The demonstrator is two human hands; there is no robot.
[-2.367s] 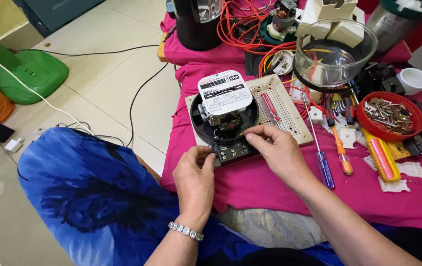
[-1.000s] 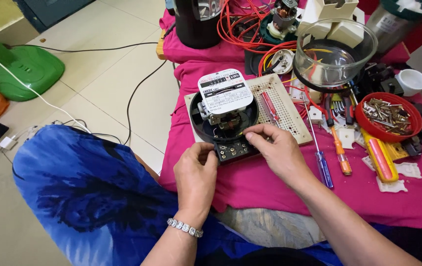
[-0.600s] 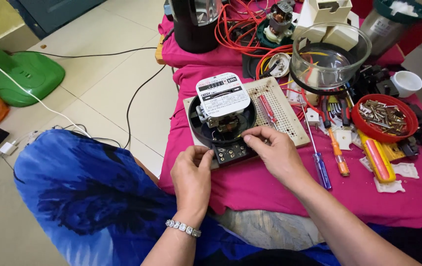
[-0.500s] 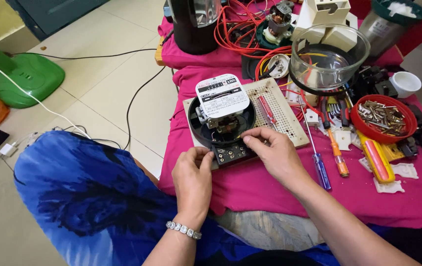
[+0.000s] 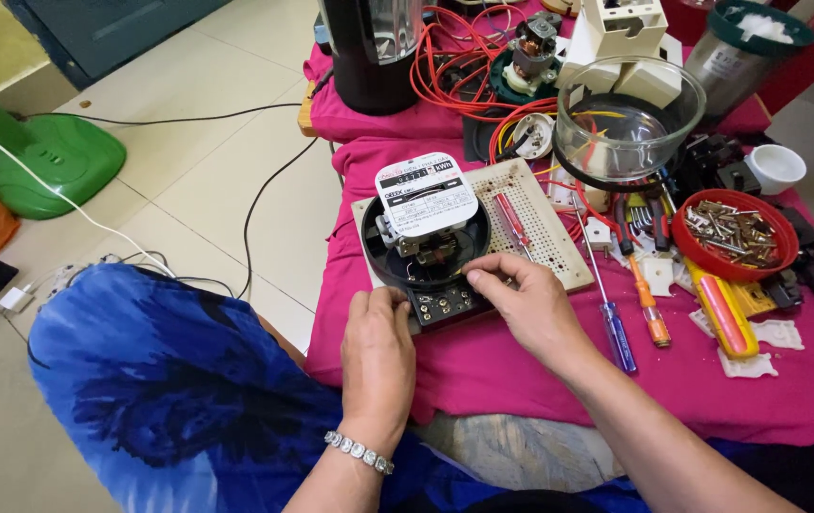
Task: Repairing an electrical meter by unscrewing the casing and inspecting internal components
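Nearest, the left hand [image 5: 378, 353] is laid with curled fingers against the near left edge of a round black electricity meter base with a white faceplate [image 5: 426, 228], gripping its terminal block. Just right, the right hand [image 5: 528, 302] is pinched at the block's near right corner; what the fingertips hold cannot be told. The meter is set on a pink cloth-covered table [image 5: 521, 380], partly over a cream perforated board [image 5: 540, 223]. Farther right, a blue-handled screwdriver [image 5: 616, 332], a red bowl of screws [image 5: 734, 233] and a clear glass bowl [image 5: 627, 119] are seen.
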